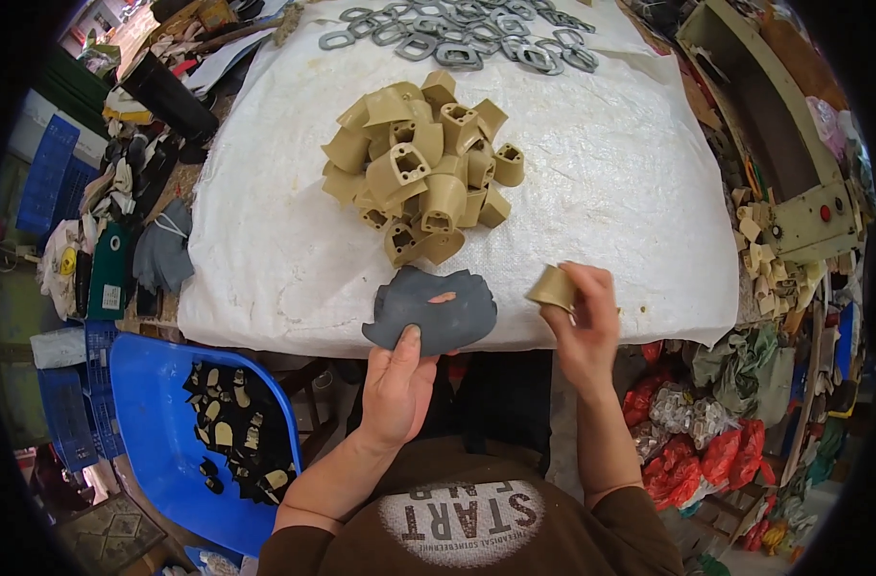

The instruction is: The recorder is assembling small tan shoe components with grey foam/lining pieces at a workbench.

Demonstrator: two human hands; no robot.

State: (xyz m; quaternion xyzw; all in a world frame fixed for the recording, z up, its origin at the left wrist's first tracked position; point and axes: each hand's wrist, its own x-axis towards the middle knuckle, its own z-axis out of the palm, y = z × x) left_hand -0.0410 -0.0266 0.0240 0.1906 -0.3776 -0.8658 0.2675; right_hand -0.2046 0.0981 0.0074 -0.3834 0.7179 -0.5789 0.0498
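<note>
My left hand point(396, 392) pinches a dark grey, curved piece of leather-like material point(457, 326) at its lower edge, thumb on top. Its outline is wavy along the far side, and through a small slot in it some skin-coloured surface shows. Off to the right, my right hand point(591, 322) grips a small tan block shoe heel point(550, 288) between thumb and fingers, just above the table. Beyond the grey piece lies a pile of tan shoe heels point(445, 192), hollow ends turned various ways, on the white sheet point(630, 182). The two hands are apart.
Grey oval rings point(447, 56) lie scattered at the far end. A blue tub point(145, 413) with black, tan-faced pieces point(224, 434) stands at lower left. Red plastic bags point(716, 451) sit at lower right. Small tan pieces point(759, 254) crowd beside a green metal box point(817, 226).
</note>
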